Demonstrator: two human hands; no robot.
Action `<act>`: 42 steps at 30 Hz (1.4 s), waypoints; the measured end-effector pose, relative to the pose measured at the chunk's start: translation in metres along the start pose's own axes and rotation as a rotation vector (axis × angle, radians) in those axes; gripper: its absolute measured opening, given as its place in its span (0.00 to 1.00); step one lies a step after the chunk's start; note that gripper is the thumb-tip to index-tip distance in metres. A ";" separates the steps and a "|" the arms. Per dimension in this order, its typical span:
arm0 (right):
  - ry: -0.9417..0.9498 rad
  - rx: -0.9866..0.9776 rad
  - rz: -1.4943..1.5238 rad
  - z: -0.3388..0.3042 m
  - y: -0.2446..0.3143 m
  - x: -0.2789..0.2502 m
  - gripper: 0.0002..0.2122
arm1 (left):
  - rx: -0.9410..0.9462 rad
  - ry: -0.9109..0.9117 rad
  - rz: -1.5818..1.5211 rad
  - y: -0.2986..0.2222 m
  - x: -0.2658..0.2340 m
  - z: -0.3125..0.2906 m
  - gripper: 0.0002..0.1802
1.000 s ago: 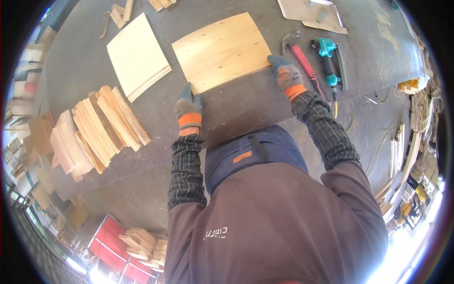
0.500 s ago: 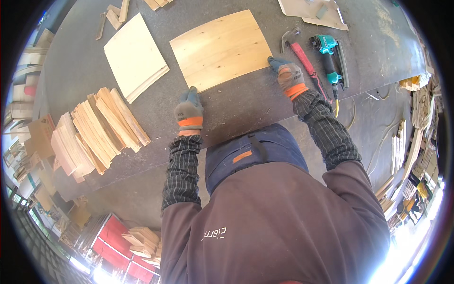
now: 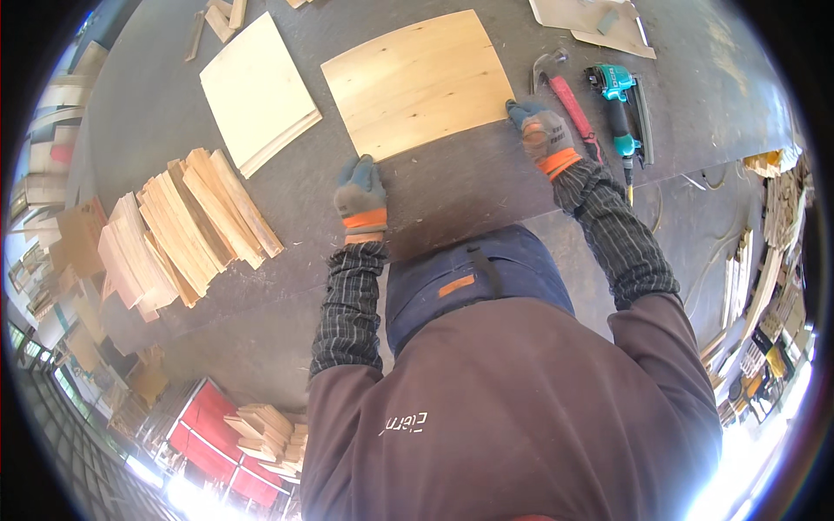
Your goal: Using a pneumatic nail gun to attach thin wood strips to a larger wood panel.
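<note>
A rectangular plywood sheet (image 3: 421,82) with small dark knots lies on the dark table in front of me. My left hand (image 3: 360,193), in a grey-blue glove with an orange cuff, pinches its near left corner between thumb and fingers. At the near right corner, my right hand (image 3: 543,136) is closed on the edge in a matching glove. Just right of that hand lies a hammer (image 3: 572,106) with a red handle. Beyond it rests a teal and black nail gun (image 3: 618,108) with a yellow hose.
A short stack of pale plywood sheets (image 3: 261,91) lies left of the sheet. Nearer, bundled wood strips (image 3: 195,217) sit at the table's left. Cardboard pieces (image 3: 599,22) lie at the far right, wood offcuts (image 3: 224,19) at the far left. The table's front edge runs before my waist.
The whole view has shifted slightly, so things appear a little farther right and higher. Both hands stay at the plywood sheet's near corners.
</note>
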State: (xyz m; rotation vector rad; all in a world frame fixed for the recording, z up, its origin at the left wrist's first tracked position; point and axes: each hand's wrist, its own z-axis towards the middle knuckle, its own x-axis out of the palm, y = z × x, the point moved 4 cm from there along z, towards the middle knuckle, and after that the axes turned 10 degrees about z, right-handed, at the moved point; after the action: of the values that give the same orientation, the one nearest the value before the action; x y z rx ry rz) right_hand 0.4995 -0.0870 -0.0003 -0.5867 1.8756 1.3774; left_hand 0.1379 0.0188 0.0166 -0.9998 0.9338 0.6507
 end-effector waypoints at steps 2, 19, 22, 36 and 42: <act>-0.079 -0.146 -0.050 -0.004 -0.002 0.004 0.15 | 0.014 -0.054 0.010 -0.002 0.004 -0.004 0.11; -0.071 -0.208 -0.128 -0.002 -0.007 0.004 0.16 | -0.059 -0.023 -0.102 0.016 0.008 -0.009 0.11; 0.044 -0.047 -0.056 0.006 -0.008 0.007 0.18 | -0.018 -0.061 -0.080 0.010 0.007 -0.016 0.12; 0.039 0.073 0.086 0.012 0.006 -0.005 0.20 | -0.002 -0.072 -0.063 0.009 -0.001 -0.015 0.09; -0.004 0.288 0.253 0.011 0.000 -0.008 0.24 | -0.047 0.146 0.115 -0.023 -0.030 0.014 0.16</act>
State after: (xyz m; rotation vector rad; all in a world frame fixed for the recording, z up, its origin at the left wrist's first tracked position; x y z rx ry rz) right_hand 0.5075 -0.0774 0.0039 -0.2078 2.1517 1.2263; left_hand 0.1476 0.0204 0.0553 -1.0521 1.1151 0.7053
